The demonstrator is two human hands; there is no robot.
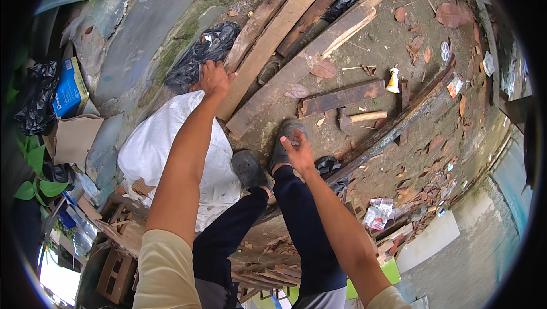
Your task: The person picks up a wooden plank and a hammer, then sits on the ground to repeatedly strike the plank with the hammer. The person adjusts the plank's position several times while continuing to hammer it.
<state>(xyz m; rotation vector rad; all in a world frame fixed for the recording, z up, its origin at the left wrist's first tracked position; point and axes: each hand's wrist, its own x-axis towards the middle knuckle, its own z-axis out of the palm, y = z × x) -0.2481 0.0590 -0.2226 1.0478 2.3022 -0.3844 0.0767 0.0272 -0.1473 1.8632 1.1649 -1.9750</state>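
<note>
My left hand (213,79) reaches down to the near edge of a crumpled black plastic bag (202,52), its bent fingers closed on the plastic and fingertips partly hidden. Its thumb lies out toward the end of a wooden plank (250,41). A large white sack (171,138) lies under my left forearm. In the air above my dark clog (279,152), my right hand (299,150) is empty, its fingers apart. A hammer (364,117) with a wooden handle rests on the dirt beyond it, beside a short wooden block (342,98).
Several long planks, including a wide board (296,81), run away from me. A long dark beam (393,123) crosses the right side. A yellow-and-white container (393,81) stands near the block. At left are a blue box (69,88) and a cardboard box (77,138). Dry leaves litter the ground.
</note>
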